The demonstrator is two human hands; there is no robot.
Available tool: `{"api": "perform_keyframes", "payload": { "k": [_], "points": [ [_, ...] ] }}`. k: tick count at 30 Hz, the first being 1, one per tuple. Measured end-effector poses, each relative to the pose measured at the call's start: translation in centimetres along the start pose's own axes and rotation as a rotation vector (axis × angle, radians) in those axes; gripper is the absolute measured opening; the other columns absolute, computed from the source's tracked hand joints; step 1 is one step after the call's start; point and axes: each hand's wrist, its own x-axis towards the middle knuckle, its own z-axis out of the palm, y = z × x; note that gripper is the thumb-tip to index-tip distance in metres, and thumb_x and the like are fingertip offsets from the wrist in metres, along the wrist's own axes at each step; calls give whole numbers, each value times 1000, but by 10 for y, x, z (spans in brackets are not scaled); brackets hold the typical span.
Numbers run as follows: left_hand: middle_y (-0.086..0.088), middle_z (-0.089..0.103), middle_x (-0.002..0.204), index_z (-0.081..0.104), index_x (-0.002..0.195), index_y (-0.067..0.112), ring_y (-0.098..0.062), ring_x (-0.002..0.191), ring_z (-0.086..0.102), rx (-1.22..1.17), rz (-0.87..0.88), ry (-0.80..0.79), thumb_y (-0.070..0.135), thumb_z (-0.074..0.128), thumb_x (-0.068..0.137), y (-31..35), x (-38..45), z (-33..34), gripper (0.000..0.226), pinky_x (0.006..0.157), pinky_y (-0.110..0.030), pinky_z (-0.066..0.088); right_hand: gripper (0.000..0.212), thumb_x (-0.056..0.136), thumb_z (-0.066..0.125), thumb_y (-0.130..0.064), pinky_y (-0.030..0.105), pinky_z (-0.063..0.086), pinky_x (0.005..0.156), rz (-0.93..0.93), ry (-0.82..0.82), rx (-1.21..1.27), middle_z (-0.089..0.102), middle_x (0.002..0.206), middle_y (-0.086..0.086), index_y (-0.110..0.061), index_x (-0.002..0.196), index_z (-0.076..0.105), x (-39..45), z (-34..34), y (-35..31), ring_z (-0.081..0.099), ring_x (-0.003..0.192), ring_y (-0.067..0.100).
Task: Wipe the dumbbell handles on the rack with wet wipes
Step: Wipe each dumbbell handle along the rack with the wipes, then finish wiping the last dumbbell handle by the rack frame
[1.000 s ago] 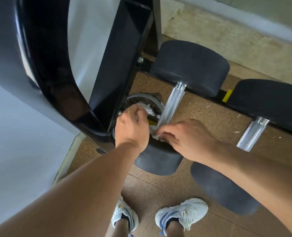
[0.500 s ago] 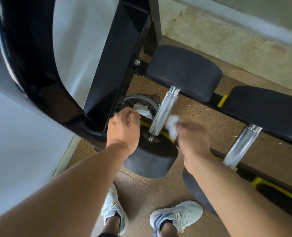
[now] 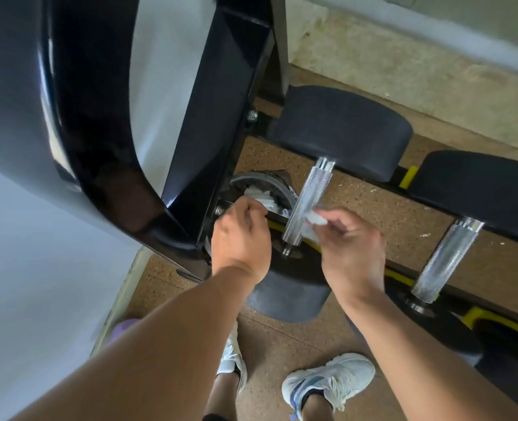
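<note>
You are pinching the wet wipe [image 3: 313,221] in your right hand [image 3: 351,247] against the knurled handle [image 3: 307,202], so be wrapping it fully round while your left hand [image 3: 241,238], fingers curled, is gripping something I cannot make out.

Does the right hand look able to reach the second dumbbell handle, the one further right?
Probably yes. The right hand pinches a wet wipe at the first handle, and the second handle lies bare beside it with nothing between them.

Two dumbbell handles show, the nearer handle [image 3: 307,205] between the left hand [image 3: 241,238] and right hand [image 3: 350,247] and the second handle [image 3: 447,259] beyond the right hand, plus one wipe [image 3: 313,223] (pinched in the right fingers), one wipe tub [image 3: 262,189] and two white shoes.
</note>
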Motion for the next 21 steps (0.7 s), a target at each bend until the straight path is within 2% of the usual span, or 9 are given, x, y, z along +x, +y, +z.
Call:
{"api": "perform_keyframes", "payload": {
  "k": [1,3,5,7,10,12,15,18,21],
  "points": [
    [6,63,79,63,92,25,-17,79,57,-6,1,2,14,40,96,0,0,-1,26,70,-32,41,5,87,76,-33,43,58,58,86,-101,-34,74,75,-17,-28,88,77,-4,-1,6,70,68,20],
    [8,58,75,60,102,25,-18,75,55,-11,-2,4,14,40,95,2,0,-2,23,69,-32,38,10,84,79,-34,42,60,71,233,-278,-56,76,77,-14,-25,85,77,-6,-4,11,73,75,15],
    [10,55,71,56,110,25,-12,67,53,-13,-9,-5,13,40,96,3,-1,-3,24,67,-30,34,8,85,78,-32,20,54,62,232,-371,-135,76,82,-16,-28,90,74,-5,-8,7,71,74,-2],
    [9,54,70,52,116,25,-4,64,51,-19,-5,-19,14,40,97,4,-3,-4,26,66,-30,33,10,88,74,-32,5,41,49,141,-333,-243,72,85,-19,-34,95,67,-5,-10,-9,63,69,-15],
    [7,57,75,48,121,25,-18,68,56,-88,23,-32,21,38,99,4,-3,-5,24,68,-30,34,11,94,67,-31,2,43,55,-98,-214,-271,69,88,-22,-34,104,66,-2,-1,-41,61,75,-17],
    [10,56,76,46,130,26,-23,76,59,-129,53,-37,36,33,101,3,-3,-5,33,69,-31,36,24,95,64,-27,4,45,60,-195,-338,-359,70,94,-20,-35,117,63,2,14,-57,63,77,-9],
    [15,55,80,32,148,33,-16,84,57,-145,69,-49,70,18,89,2,-5,-8,71,75,-30,37,32,97,60,-28,10,40,58,-263,-453,-454,69,92,-12,-33,128,61,8,26,-63,59,74,3],
    [13,56,84,21,155,36,-25,96,63,-101,59,-104,79,22,90,4,-7,-11,78,77,-30,35,22,97,57,-28,8,40,55,-252,-411,-416,62,77,-17,-35,114,70,5,28,-61,54,62,-6],
    [19,54,68,21,156,35,-19,83,60,-129,93,-107,73,21,89,2,-7,-12,77,76,-32,37,19,98,57,-23,5,39,52,-122,-278,-291,66,72,-18,-33,102,73,-2,32,-56,59,63,-10]
  ]
}}
